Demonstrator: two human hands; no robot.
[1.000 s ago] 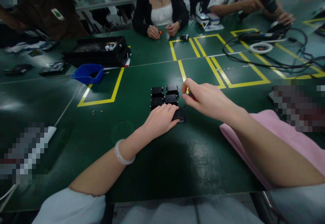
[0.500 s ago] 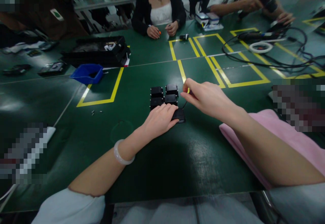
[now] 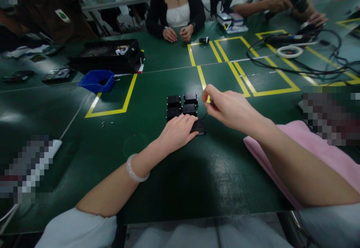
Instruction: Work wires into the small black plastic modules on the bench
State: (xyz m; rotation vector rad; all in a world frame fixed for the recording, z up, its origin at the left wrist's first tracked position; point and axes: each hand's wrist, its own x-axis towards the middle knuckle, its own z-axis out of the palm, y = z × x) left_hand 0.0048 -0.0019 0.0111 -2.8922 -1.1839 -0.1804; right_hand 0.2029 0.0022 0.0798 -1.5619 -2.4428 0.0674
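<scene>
Several small black boxes (image 3: 190, 109) with bright metal bits at their corners stand grouped on the green table. At the near end of the group, my left hand (image 3: 180, 128) lies across a black box (image 3: 199, 127), its fingers on top and its thumb along the near edge. My right hand (image 3: 222, 105) is closed in a pinch just right of the boxes. From its fingers a thin dark shaft (image 3: 205, 115), like a small screwdriver, slants down to the right edge of that box. The handle is mostly hidden in my fingers.
A blue tray (image 3: 97, 82) and a black bin (image 3: 109, 55) stand to the left. Tiny metal pieces (image 3: 103, 124) lie nearer. A pink cloth (image 3: 300, 139) is under my right forearm. Black cables (image 3: 309, 66) loop at right. Co-workers sit across the green table (image 3: 180, 188).
My right hand's fingers have shifted slightly around the thin tool, while its tip stays by the box edge. My left hand has not visibly moved. Across the table, a co-worker's hands moved slightly.
</scene>
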